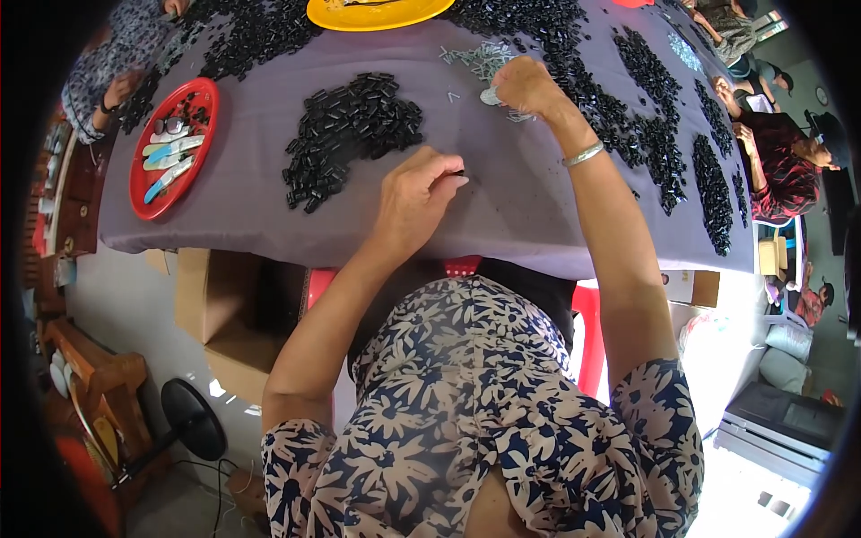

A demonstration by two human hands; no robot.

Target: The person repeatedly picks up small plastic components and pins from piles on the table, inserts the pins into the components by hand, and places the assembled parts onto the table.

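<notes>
My left hand [414, 199] is over the near part of the cloth, thumb and forefinger pinching a small black piece [460, 173] whose tip juts out to the right. Just beyond it lies a pile of short black tube-like pieces [354, 134]. My right hand [529, 88], with a silver bangle on the wrist, reaches farther out with fingers curled together. Its fingertips are at the edge of a scatter of small clear pieces [480, 61]. Whatever those fingers hold, if anything, is hidden or too small to tell.
A grey cloth [502, 202] covers the table. A red tray [208, 134] at left holds blue-and-white handled tools [170, 148]. A yellow plate [381, 16] is at the far side. More black pieces [664, 161] spread rightward. People sit around the table; one hand [121, 90] shows at left.
</notes>
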